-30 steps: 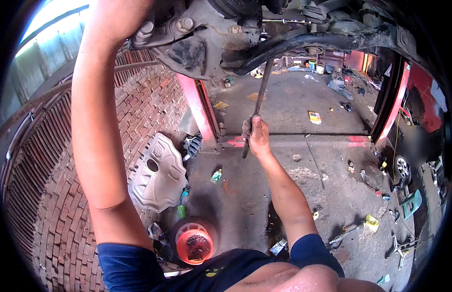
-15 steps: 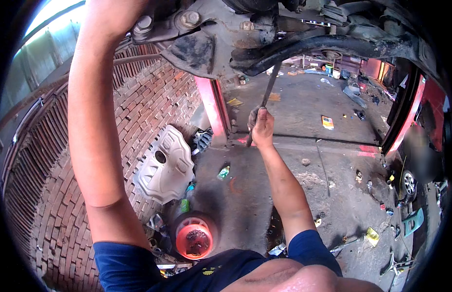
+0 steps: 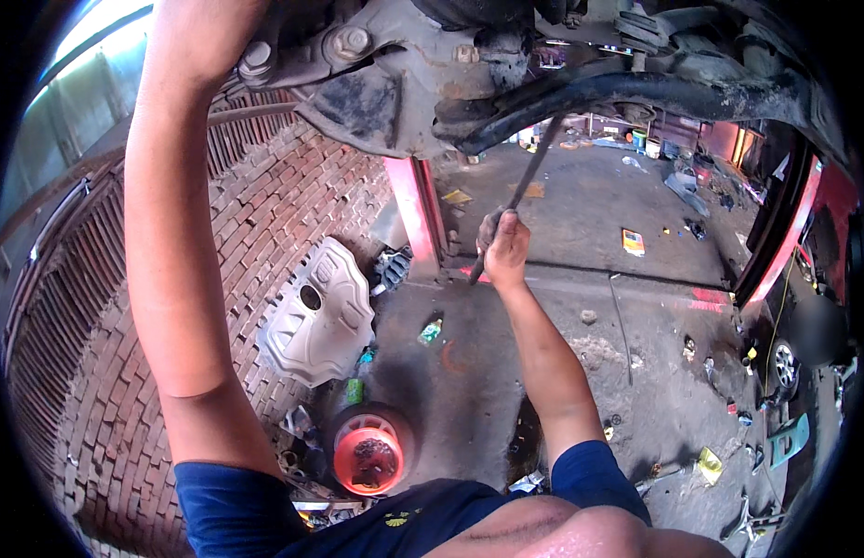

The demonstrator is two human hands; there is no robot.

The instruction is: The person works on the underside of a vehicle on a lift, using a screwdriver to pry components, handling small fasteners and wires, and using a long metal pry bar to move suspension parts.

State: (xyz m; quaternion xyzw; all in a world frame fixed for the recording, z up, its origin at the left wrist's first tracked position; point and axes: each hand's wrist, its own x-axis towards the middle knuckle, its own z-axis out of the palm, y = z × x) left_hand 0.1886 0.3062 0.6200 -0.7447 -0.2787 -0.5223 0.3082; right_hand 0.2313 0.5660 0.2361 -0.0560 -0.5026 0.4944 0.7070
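Red brickwork (image 3: 264, 237) lines the left edge of a stained grey floor (image 3: 460, 418), seen by the head camera looking down. Across the top hangs a dirty vehicle underside (image 3: 743, 60), with bolts (image 3: 349, 42), a metal bracket (image 3: 418, 98) and a curved black arm (image 3: 646, 93). The right hand (image 3: 504, 246) is closed around a dark bar (image 3: 536, 168), which slants up to the right over the middle of the floor; its upper end meets the black arm or passes behind it, I cannot tell which, and its lower end sticks out below the fist. The left hand (image 3: 204, 37) is raised left of the bracket, mostly cut off at the top, so its grip cannot be told. Near the floor's left edge are a grey moulded cover (image 3: 334, 325) and an orange-red bucket (image 3: 399, 463), with a green bottle (image 3: 430, 332) right of the cover.
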